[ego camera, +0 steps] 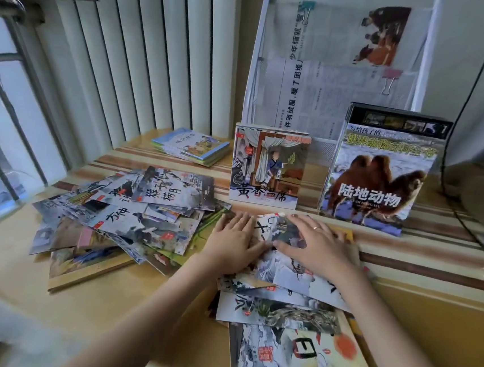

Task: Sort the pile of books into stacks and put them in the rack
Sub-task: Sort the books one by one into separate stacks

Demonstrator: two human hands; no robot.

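We have both hands flat on the near pile of books [287, 315], fingers straight, pressing down, grasping nothing. Left hand [234, 238] sits on the pile's top-left edge; right hand [314, 243], w/ a ring on one finger, lies on the topmost book, just beside the left, thumbs nearly touching. Left of the left hand, a 2nd messy pile [125, 216] is spread over the desk [4, 273], books overlapping at odd angles. Beyond that pile, a small neat stack [191, 146] lies flat near the blinds [135, 48]. Straight ahead of our hands, 2 sets of books stand upright: one w/ a curtain picture [267, 168], and to the right of it a bigger camel book [377, 172]. Behind them the white rack [256, 66] holds newspaper [325, 102] w/ clips.
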